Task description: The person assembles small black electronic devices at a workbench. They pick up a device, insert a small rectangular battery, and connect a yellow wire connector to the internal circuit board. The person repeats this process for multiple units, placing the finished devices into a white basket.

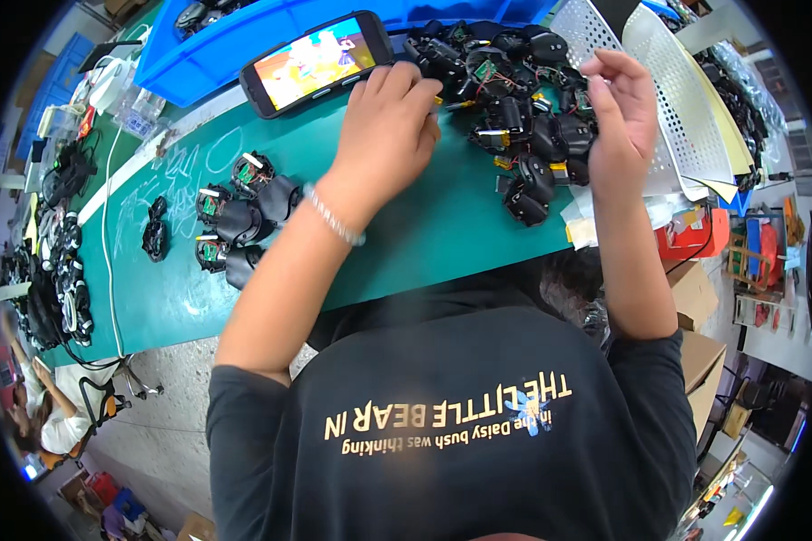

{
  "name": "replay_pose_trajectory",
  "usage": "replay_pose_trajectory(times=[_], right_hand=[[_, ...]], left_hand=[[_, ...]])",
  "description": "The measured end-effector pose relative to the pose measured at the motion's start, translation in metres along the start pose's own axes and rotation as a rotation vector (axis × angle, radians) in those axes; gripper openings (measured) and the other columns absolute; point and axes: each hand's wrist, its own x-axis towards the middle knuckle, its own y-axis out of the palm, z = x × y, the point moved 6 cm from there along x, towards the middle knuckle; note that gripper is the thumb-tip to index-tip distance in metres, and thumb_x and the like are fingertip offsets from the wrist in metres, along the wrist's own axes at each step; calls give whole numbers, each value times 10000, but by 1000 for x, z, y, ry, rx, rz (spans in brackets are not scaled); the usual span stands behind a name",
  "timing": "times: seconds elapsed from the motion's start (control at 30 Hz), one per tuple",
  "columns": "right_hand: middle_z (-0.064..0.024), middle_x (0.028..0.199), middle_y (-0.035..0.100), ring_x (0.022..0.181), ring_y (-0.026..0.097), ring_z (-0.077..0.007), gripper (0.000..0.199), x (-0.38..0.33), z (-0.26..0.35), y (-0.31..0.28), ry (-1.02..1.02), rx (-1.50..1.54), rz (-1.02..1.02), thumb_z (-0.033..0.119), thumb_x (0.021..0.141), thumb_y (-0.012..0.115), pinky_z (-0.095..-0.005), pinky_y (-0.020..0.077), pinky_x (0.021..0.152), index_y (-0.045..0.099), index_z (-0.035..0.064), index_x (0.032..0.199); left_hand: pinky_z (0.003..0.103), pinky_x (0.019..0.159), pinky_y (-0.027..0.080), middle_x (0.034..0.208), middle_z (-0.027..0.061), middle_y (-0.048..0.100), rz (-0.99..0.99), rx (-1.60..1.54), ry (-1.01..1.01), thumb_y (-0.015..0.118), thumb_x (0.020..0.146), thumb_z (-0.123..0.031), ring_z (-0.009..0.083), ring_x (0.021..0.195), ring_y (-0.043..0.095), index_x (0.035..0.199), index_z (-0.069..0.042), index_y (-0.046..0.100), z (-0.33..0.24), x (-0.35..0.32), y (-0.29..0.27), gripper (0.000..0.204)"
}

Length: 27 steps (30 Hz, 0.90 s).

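My left hand [390, 126] is closed, fingers curled down over the green table beside a phone [318, 63] and the near edge of a pile of black devices. Whatever its fingers hold, if anything, is hidden. My right hand [624, 113] is raised at the pile's right side, thumb and fingers bent together; I cannot make out anything between them. The pile [523, 108] is of rounded black plastic housings with exposed green circuit boards, thin wires and yellow bits. Left of my left forearm stand several similar black housings [241, 222], and a small black bundle [155, 230] lies farther left.
Blue bins [207, 59] line the table's back edge, the phone leaning there with its screen lit. White perforated trays [668, 99] stand at the right, above a red box [692, 236]. A white cable [108, 234] crosses the left side near black cable coils [68, 270].
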Motion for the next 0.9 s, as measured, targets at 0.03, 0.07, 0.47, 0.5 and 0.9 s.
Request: replay_pose_trajectory(times=[0.03, 0.07, 0.47, 0.5, 0.9], right_hand=[[-37, 946, 545, 855, 493, -89, 242, -2, 5, -12, 1, -64, -15, 26, 862, 542, -227, 386, 760, 518, 5, 1102], [-39, 946, 548, 859, 495, -92, 235, -5, 12, -24, -51, -158, -9, 25, 863, 540, -228, 386, 755, 522, 4, 1096], [-68, 880, 624, 779, 561, -136, 215, 117, -29, -303, 223, -845, 137, 188, 865, 573, -279, 435, 732, 595, -13, 937], [-76, 906, 635, 811, 571, -141, 208, 117, -38, -267, 183, -791, 241, 170, 852, 571, -287, 449, 745, 608, -5, 957], [-124, 1051, 591, 1011, 568, -324, 453, 70, -143, -173, 394, -1378, 1177, 171, 682, 756, -411, 456, 827, 536, 62, 1063]], left_hand=[[395, 807, 428, 981, 127, 534, 36, 59, 34, 631, 726, -71, 308, 949, 512, 978, -42, 596, 0, 10, 9, 256], [395, 799, 425, 960, 124, 524, 141, 90, 54, 625, 727, -80, 305, 943, 506, 962, -43, 594, 3, 18, 19, 240], [429, 759, 413, 913, 152, 473, 642, 102, 240, 574, 732, -30, 343, 874, 476, 843, 3, 492, -5, 47, 23, 141], [402, 735, 411, 899, 136, 480, 596, 29, 142, 577, 755, -40, 317, 840, 480, 859, 2, 499, 2, 38, 11, 136], [216, 631, 355, 839, 33, 479, -146, -1430, -720, 604, 875, -127, 98, 705, 415, 928, -69, 478, 16, -46, -40, 149]])
